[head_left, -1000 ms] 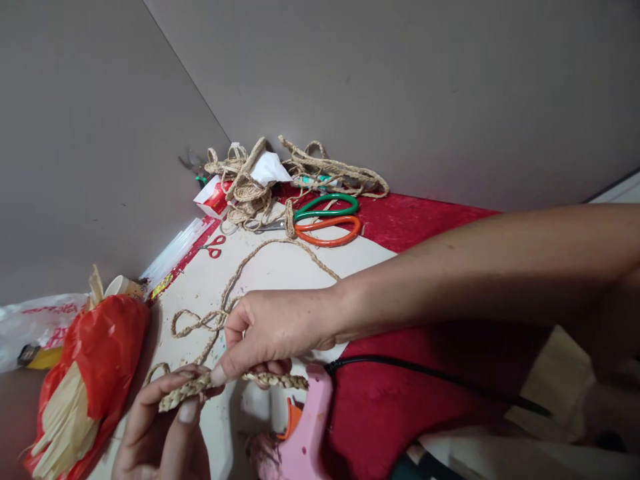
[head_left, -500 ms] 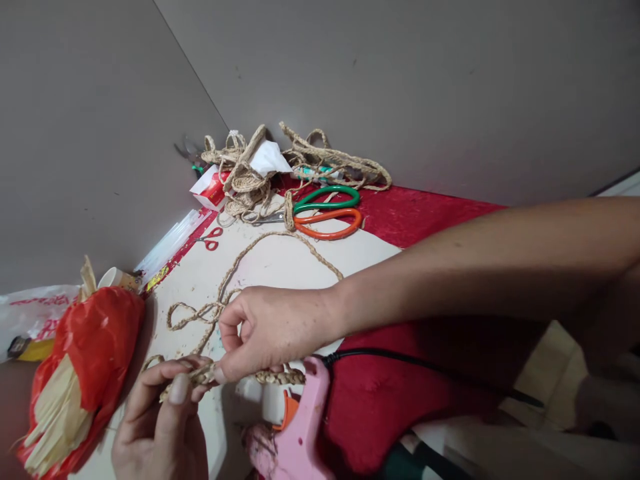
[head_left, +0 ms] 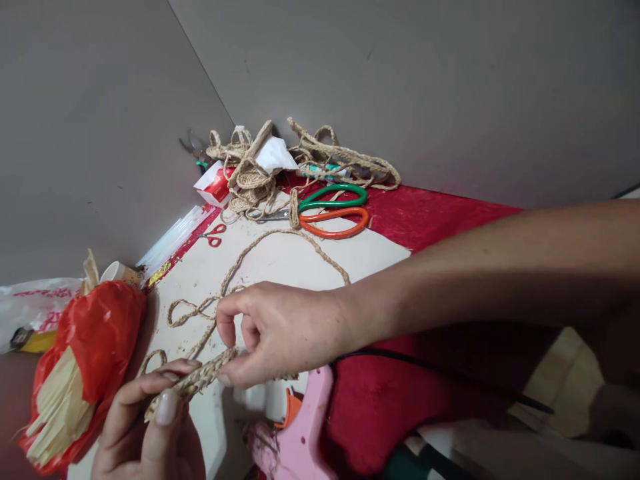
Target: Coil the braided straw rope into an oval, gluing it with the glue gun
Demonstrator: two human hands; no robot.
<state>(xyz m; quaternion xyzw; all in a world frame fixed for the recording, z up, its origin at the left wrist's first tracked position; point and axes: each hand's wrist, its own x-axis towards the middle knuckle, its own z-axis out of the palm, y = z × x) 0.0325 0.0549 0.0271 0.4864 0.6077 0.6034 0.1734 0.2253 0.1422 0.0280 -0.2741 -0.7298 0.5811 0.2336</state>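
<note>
My main worry is the braided straw strip (head_left: 203, 377) twisting or slipping if one pinch eases while the other pulls. A careless sweep of the right forearm (head_left: 450, 273) could also snag the black cord (head_left: 415, 362) and drag the pink glue gun (head_left: 305, 437), at about 5 o'clock from the right hand (head_left: 295, 327). I have the left hand (head_left: 150, 427) in a closed grip, thumb against fingers, on the strip's lower part; the strip slants out toward 2 o'clock. There the right grip is nearly closed, thumb and fingertip pinching it; what lies behind that hand I cannot tell.
</note>
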